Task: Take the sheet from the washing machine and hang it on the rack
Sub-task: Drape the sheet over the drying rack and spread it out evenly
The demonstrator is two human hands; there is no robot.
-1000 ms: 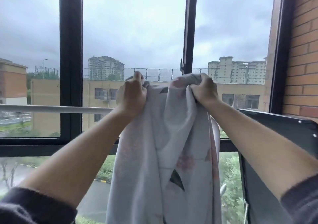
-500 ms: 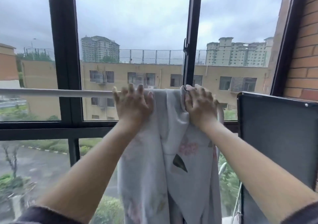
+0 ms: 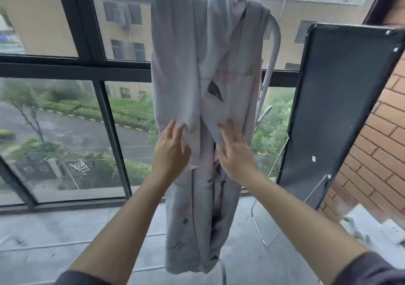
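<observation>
The pale grey sheet (image 3: 188, 54) with faint pink flowers and dark leaves hangs bunched over the top bar of the white rack (image 3: 276, 43), falling almost to the floor. My left hand (image 3: 171, 151) touches the sheet's left fold at mid-height with fingers spread and nearly straight. My right hand (image 3: 235, 151) lies on the right fold with fingers extended. Neither hand curls round the cloth. The rack's top bar is hidden under the sheet; only its curved right end and leg show.
A dark flat panel (image 3: 337, 109) leans against the brick wall (image 3: 381, 144) at the right, close to the rack. Black-framed windows (image 3: 114, 70) stand right behind the sheet. White objects (image 3: 372, 225) lie on the grey floor at lower right.
Both hands have left the rack's top bar and dropped to the sheet's middle. The view has tilted downward, so the floor and the sheet's lower end now show.
</observation>
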